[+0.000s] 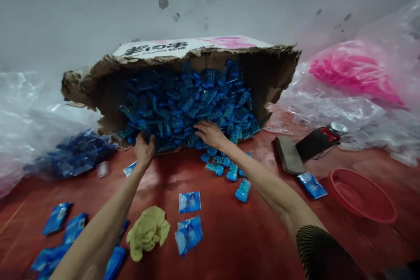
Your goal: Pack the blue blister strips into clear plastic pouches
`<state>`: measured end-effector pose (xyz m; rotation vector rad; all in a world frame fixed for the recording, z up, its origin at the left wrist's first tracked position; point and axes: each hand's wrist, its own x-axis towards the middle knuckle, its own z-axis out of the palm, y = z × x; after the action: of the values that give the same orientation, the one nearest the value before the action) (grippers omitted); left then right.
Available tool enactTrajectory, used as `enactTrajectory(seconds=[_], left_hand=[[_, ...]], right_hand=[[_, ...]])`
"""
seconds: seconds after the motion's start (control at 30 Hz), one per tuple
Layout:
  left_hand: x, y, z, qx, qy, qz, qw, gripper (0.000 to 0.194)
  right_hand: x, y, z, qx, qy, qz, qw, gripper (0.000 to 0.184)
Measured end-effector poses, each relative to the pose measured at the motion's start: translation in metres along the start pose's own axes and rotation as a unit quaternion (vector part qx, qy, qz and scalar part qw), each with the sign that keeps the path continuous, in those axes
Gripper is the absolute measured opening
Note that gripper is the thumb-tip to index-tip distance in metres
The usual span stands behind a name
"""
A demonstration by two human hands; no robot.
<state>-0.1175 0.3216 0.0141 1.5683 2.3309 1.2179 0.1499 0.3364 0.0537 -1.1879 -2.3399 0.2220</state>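
A torn cardboard box [272,70] lies on its side on the red table, its open mouth toward me, full of small blue plastic pieces [193,100]. My left hand [144,148] reaches into the lower left of the pile, fingers curled among the pieces. Over the pile's front edge my right hand [210,133] lies palm down, fingers spread on the pieces. Several blue pieces [243,190] have spilled onto the table below my right forearm.
Blue printed packets [189,202] and a yellow-green cloth [147,231] lie near me. A red bowl [362,194], a dark block [288,154] and a capped can [333,131] stand right. Clear bags hold pink items [354,72] right and blue packets [77,153] left.
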Motion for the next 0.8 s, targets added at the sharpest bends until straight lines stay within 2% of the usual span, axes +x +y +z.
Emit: enactTrajectory(seconds=[0.13, 0.23, 0.33, 0.4, 0.5, 0.67, 0.8], left_hand=[[-0.015, 0.020, 0.029, 0.027, -0.036, 0.047, 0.998, 0.055], [-0.027, 0.032, 0.051, 0.003, -0.024, 0.068, 0.997, 0.065], [-0.032, 0.034, 0.065, -0.029, -0.002, 0.045, 0.999, 0.068], [-0.034, 0.033, 0.069, -0.054, -0.009, 0.024, 0.998, 0.064], [-0.042, 0.033, 0.072, -0.082, -0.015, 0.032, 0.996, 0.056], [-0.077, 0.042, 0.077, -0.088, -0.023, 0.084, 0.992, 0.042], [-0.105, 0.049, 0.078, -0.077, -0.047, 0.114, 0.989, 0.033]], right_hand=[[0.030, 0.005, 0.026, -0.073, -0.054, 0.013, 0.996, 0.048], [0.032, 0.016, 0.043, -0.087, -0.030, 0.001, 0.996, 0.055], [0.026, 0.024, 0.051, -0.090, -0.013, -0.008, 0.996, 0.051], [0.021, 0.026, 0.051, -0.096, -0.022, -0.009, 0.995, 0.047], [0.009, 0.026, 0.046, -0.103, -0.042, -0.008, 0.994, 0.044], [-0.022, 0.026, 0.033, -0.113, -0.095, 0.041, 0.988, 0.048], [-0.048, 0.028, 0.021, -0.130, -0.127, 0.050, 0.982, 0.051]])
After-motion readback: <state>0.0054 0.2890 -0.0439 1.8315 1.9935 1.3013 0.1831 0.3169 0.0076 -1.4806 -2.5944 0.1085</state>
